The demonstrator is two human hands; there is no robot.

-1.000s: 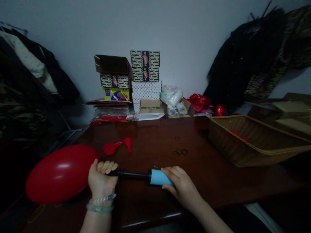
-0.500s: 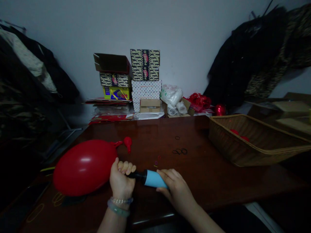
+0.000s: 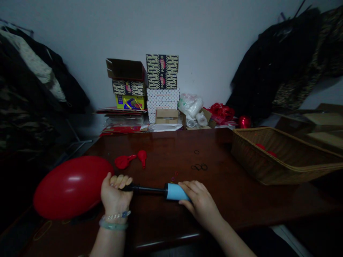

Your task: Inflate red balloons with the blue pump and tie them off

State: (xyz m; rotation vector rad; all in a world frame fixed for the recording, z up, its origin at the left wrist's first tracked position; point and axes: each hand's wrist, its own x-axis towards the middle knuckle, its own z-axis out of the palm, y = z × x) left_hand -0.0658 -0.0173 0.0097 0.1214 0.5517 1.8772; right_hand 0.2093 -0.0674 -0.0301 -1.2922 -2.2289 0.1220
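A balloon pump (image 3: 177,192) with a blue barrel and a black rod lies level between my hands, above the near part of the table. My right hand (image 3: 199,203) is wrapped round the blue barrel. My left hand (image 3: 116,192) is closed in a fist on the pump's black end, and the rod shows drawn out between them. A large inflated red balloon (image 3: 72,187) sits against my left fist; its neck is hidden in the fingers. Just beyond that fist, two limp red balloons (image 3: 142,157) lie on the table.
Black rubber bands (image 3: 199,167) and small coloured bands lie mid-table (image 3: 166,146). A wicker basket (image 3: 268,171) holding red items stands at right. Stacked boxes (image 3: 162,71), a plastic bag (image 3: 190,104) and red ribbon (image 3: 221,112) line the wall. Dark coats hang at both sides.
My left hand has moved left with the inflated balloon, drawing the black rod farther out of the blue barrel. My right hand has shifted slightly right. A second limp balloon now shows fully.
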